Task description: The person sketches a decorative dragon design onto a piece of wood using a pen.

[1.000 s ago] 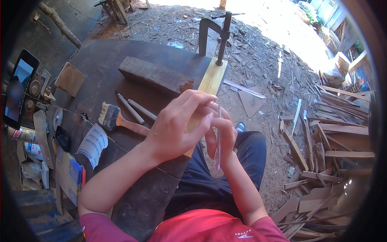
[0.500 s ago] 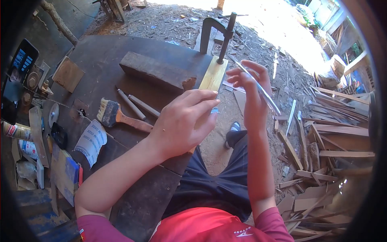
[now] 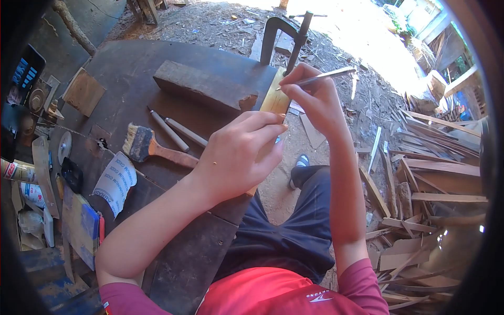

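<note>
A pale wooden strip [image 3: 273, 101] lies along the bench edge, its far end under a dark metal C-clamp [image 3: 270, 41]. My left hand [image 3: 239, 152] is curled over the near part of the strip, fingertips at its outer edge. A small bluish bit shows below those fingers; what it is I cannot make out. In my right hand [image 3: 317, 100] a slim silver pen [image 3: 328, 73] is pinched, slanting up to the right. Its tip is at the strip's surface, between the clamp and my left hand.
On the dark bench [image 3: 136, 58] lie a thick wooden block [image 3: 199, 86], a paintbrush [image 3: 157, 148], two slim rods [image 3: 170, 131] and a curled sandpaper sheet [image 3: 116, 184]. A phone [image 3: 23, 79] stands at left. Scrap wood [image 3: 441, 178] is heaped on the ground at right.
My right hand has moved up and left to the strip, and the pen has swung round so its tip meets the wood. My left hand stays in place.
</note>
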`<state>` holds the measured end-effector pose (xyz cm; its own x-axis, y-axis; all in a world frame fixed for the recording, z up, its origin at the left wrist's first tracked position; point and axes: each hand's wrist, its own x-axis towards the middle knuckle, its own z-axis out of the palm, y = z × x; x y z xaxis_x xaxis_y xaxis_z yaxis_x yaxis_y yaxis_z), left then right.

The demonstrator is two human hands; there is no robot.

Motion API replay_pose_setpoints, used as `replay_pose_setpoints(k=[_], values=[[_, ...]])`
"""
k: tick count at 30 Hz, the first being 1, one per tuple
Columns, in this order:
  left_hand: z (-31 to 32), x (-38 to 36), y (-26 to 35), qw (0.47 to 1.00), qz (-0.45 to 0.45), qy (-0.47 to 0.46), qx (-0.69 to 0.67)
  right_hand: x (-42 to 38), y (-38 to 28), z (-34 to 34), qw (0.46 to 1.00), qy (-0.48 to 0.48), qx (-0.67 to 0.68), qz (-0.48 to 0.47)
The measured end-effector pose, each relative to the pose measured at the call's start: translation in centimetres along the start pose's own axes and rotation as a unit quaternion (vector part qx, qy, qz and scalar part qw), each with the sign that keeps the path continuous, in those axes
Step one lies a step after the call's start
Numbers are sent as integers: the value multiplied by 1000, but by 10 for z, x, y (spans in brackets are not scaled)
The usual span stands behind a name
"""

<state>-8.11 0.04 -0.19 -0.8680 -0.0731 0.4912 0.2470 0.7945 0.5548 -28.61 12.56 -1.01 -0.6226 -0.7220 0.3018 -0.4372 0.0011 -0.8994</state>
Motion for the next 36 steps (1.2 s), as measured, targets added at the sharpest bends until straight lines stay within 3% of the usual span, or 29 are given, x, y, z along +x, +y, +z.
replay_pose_setpoints(k=[10,36], values=[[-1,1,1,1000,-4,-3,-8,0,3,-2,999,-20,12,40],[-1,1,1,1000,-8,-10,1,1,1,-1,999,-26,-17,11]])
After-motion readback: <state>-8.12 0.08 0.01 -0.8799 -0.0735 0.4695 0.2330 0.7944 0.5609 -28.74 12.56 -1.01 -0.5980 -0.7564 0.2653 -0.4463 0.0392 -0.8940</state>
